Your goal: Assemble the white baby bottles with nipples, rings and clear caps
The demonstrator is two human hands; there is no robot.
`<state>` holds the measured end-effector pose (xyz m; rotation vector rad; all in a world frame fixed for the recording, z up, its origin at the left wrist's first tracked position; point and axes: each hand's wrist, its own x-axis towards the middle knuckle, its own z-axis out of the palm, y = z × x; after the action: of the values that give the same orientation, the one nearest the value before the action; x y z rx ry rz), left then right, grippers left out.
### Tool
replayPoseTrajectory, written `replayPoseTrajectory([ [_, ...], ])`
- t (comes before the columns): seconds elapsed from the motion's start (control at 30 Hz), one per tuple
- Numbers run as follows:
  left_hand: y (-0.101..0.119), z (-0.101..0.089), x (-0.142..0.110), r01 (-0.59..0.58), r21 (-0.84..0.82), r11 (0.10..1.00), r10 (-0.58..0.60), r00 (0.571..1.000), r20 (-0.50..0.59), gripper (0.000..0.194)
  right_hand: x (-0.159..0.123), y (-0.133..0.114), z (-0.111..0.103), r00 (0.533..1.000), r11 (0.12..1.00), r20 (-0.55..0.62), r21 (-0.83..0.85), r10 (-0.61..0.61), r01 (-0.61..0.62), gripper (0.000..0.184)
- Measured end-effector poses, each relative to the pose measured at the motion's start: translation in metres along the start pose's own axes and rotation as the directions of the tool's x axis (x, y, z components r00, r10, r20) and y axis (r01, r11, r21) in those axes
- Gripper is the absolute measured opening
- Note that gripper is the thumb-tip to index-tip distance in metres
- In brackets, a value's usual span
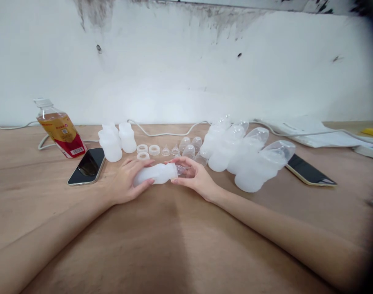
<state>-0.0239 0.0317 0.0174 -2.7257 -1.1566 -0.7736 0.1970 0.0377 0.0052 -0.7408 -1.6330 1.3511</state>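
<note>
Bottle (160, 174) in both hands (201, 179), rings (154, 153) behind, capped bottles (250, 176) right, phone (87, 166) left.

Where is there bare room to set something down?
Bare tabletop lies between the left forearm and right forearm, nearer than the held bottle; another patch separates the left phone from the left forearm. It's crowded just beyond the held bottle: rings, teats and clear caps.
</note>
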Motion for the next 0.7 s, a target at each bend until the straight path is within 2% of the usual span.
replayPoseTrajectory([
  [0.07,-0.001,-0.002,0.001,0.008,-0.043,0.999,-0.005,0.997,0.074,0.038,0.000,-0.001,0.000,1.000,1.000,0.002,-0.017,-0.001,0.001,0.040],
  [0.13,-0.001,-0.002,0.001,0.001,-0.062,0.998,0.005,0.996,0.085,0.039,0.000,-0.002,0.000,1.000,0.998,-0.016,-0.060,0.027,-0.027,0.041],
  [0.2,0.000,0.001,-0.001,-0.033,-0.025,0.999,0.033,0.999,0.027,0.038,-0.001,-0.001,0.002,0.994,0.990,-0.057,-0.102,0.091,-0.097,0.041],
  [0.3,0.004,0.007,-0.003,-0.118,0.123,0.985,0.130,0.987,-0.092,0.031,-0.002,0.000,0.004,0.972,0.972,-0.144,-0.114,0.187,-0.204,0.039],
  [0.37,0.007,0.008,-0.004,-0.156,0.187,0.970,0.183,0.974,-0.135,0.026,-0.002,0.000,0.005,0.964,0.967,-0.179,-0.132,0.195,-0.220,0.038],
  [0.43,0.009,0.005,-0.002,-0.150,0.166,0.975,0.173,0.975,-0.137,0.031,-0.002,-0.002,0.005,0.970,0.965,-0.179,-0.177,0.162,-0.193,0.038],
  [0.5,0.010,0.000,0.000,-0.095,0.089,0.992,0.102,0.992,-0.078,0.042,-0.002,-0.004,0.004,0.985,0.965,-0.132,-0.220,0.112,-0.139,0.039],
  [0.57,0.011,-0.005,0.002,-0.043,0.018,0.999,0.042,0.999,0.025,0.050,-0.003,-0.006,0.003,0.995,0.968,-0.073,-0.236,0.069,-0.084,0.042],
  [0.63,0.011,-0.007,0.003,-0.022,-0.024,0.999,0.024,0.992,0.122,0.047,-0.004,-0.008,0.003,0.997,0.964,-0.051,-0.259,0.055,-0.066,0.043],
  [0.7,0.011,-0.007,0.003,-0.015,-0.050,0.999,0.022,0.989,0.143,0.042,-0.006,-0.008,0.004,0.992,0.945,-0.093,-0.308,0.082,-0.107,0.041],
])
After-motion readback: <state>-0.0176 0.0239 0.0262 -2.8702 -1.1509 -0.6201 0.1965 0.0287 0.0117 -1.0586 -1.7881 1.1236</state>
